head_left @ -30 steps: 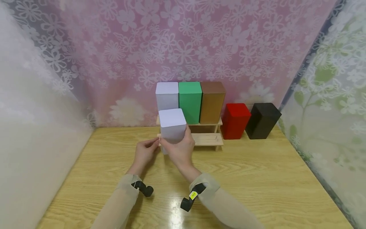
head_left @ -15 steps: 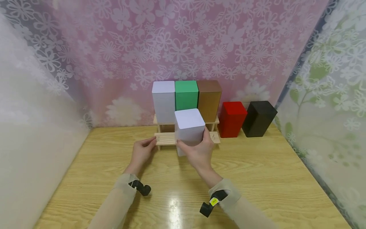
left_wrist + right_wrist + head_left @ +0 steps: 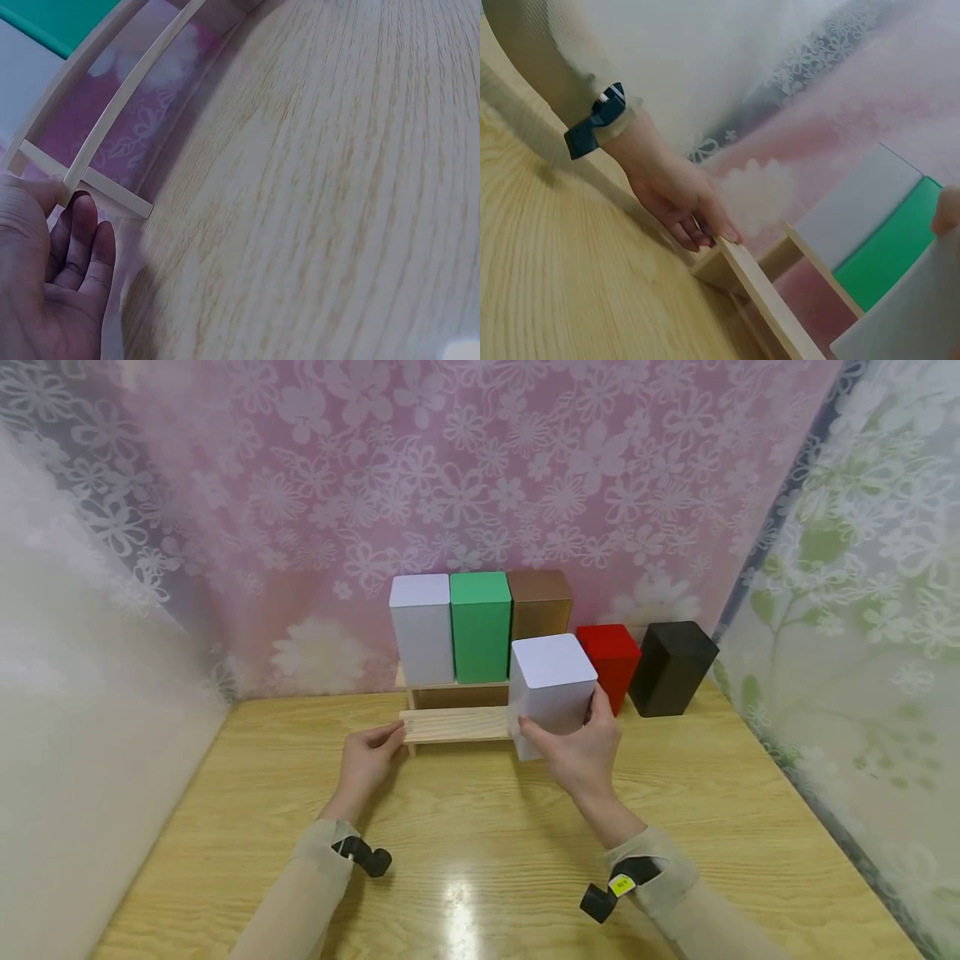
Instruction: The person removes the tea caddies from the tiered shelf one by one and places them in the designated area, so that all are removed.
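Observation:
In the head view my right hand (image 3: 583, 756) grips a white box (image 3: 553, 672), thumb on its near left side and fingers on its right. The box is a little tilted and hides the right end of the lower step of a two-step wooden shelf (image 3: 455, 725). Whether it touches the step, I cannot tell. At the other end, my left hand (image 3: 365, 768) pinches the step's left end, as the shelf edge (image 3: 112, 112) in the left wrist view shows. On the upper step stand a second white box (image 3: 422, 639), a green box (image 3: 481, 631) and a brown box (image 3: 542, 602).
Right of the shelf, a red box (image 3: 611, 660) and a black box (image 3: 672, 668) stand on the wooden table (image 3: 420, 860). The held box partly covers the red one. Behind everything hangs a pink flowered curtain (image 3: 465, 468), with pale sheets at both sides.
My right hand has carried the white box rightwards along the front of the lower step, uncovering its left and middle parts. The left hand has kept its hold on the step's left end.

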